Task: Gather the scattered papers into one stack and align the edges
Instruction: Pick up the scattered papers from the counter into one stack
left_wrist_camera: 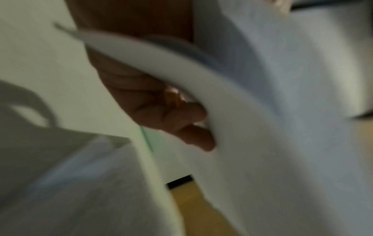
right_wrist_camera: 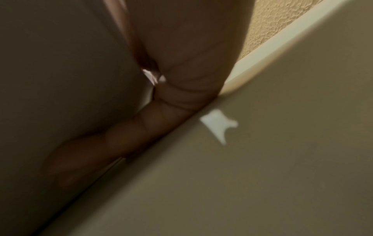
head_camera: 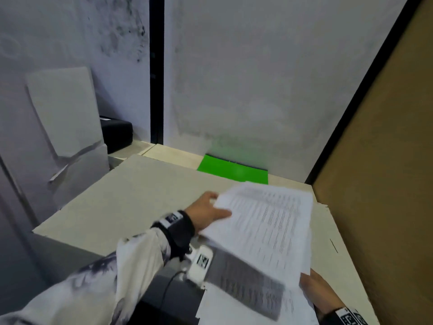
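A stack of white printed papers (head_camera: 264, 226) hangs tilted above the pale table (head_camera: 131, 200), blurred by motion. My left hand (head_camera: 206, 214) grips its left edge, thumb on top. The left wrist view shows that hand's curled fingers (left_wrist_camera: 181, 115) under the bent papers (left_wrist_camera: 262, 95). My right hand (head_camera: 321, 294) sits beneath the stack's near right corner. In the right wrist view, one of its fingers (right_wrist_camera: 121, 140) lies stretched between the papers (right_wrist_camera: 60, 79) and the table (right_wrist_camera: 282, 159); no thumb shows on top. More printed sheets (head_camera: 234, 308) lie flat under the stack at the near edge.
A green folder (head_camera: 234, 171) lies against the back wall. A brown cardboard panel (head_camera: 379, 184) closes the right side. White boards (head_camera: 63, 118) lean at the left, with a black box (head_camera: 117, 132) behind them.
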Demonstrator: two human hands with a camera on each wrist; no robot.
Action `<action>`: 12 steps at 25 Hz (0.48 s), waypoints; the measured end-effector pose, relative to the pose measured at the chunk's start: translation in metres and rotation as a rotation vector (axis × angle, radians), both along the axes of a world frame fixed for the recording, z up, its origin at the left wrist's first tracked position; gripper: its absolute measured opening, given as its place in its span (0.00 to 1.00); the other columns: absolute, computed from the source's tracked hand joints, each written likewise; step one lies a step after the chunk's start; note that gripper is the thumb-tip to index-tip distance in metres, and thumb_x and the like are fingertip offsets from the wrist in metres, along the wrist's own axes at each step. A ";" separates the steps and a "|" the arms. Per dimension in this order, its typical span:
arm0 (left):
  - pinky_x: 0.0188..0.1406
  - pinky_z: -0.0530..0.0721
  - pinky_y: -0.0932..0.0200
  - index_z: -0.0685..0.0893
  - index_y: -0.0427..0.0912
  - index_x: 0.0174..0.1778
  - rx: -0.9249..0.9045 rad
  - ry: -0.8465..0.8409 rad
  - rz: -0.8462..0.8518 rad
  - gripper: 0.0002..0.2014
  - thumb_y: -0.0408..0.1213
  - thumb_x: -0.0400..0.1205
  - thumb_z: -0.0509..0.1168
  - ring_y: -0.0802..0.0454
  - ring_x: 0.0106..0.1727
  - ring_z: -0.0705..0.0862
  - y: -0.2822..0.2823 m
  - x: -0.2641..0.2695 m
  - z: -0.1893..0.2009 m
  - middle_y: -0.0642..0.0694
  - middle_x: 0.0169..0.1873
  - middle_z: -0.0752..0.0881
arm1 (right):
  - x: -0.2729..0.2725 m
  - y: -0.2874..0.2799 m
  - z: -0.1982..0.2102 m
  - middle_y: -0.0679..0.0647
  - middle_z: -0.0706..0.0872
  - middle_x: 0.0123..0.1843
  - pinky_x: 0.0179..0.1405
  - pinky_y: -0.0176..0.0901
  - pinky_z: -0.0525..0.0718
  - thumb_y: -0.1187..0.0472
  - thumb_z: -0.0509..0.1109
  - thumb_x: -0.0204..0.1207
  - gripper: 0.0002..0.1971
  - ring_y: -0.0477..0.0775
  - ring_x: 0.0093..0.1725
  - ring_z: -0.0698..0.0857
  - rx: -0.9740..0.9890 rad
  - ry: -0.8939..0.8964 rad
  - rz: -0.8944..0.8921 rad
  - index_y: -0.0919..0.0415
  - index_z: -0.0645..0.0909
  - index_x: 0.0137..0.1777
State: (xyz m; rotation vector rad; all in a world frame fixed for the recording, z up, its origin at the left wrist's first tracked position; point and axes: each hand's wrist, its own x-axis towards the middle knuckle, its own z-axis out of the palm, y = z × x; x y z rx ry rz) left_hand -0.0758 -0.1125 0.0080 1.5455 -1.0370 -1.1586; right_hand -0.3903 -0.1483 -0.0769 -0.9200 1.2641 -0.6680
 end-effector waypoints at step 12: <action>0.61 0.86 0.49 0.83 0.43 0.58 0.302 -0.752 -0.331 0.25 0.61 0.78 0.69 0.45 0.58 0.87 0.028 -0.005 -0.066 0.45 0.57 0.88 | 0.006 0.017 0.002 0.64 0.90 0.62 0.37 0.42 0.92 0.82 0.66 0.77 0.22 0.62 0.56 0.90 -0.101 -0.109 0.013 0.70 0.80 0.70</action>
